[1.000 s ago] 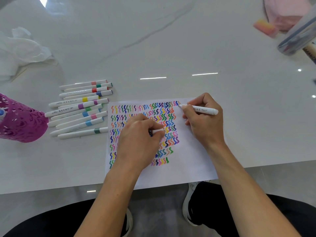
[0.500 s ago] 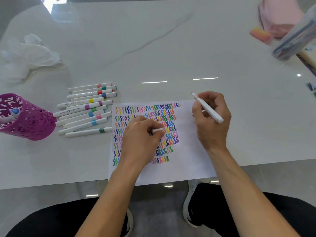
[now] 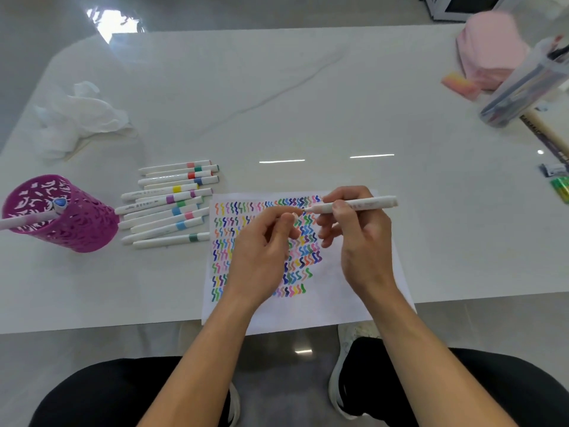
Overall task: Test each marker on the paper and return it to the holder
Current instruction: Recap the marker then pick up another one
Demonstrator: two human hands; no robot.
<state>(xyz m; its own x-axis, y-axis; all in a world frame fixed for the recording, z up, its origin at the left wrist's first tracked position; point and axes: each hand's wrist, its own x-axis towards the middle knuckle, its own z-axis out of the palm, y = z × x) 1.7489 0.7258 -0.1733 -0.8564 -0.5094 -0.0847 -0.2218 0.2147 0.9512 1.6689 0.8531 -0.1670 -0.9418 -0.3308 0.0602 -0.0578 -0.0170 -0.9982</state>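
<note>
Right hand (image 3: 360, 241): grasps a white marker (image 3: 369, 203), level above the paper (image 3: 332, 303).
Left hand (image 3: 261, 241): fingers curled at the marker's tip; whether it holds anything, cannot tell.

Perhaps a home: glossy marble table (image 3: 277, 87), shiny grey floor (image 3: 92, 343).

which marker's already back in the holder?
The blue-ended marker leaning in the magenta holder. The other markers lie in a row on the table; the right hand grips another marker.
</note>
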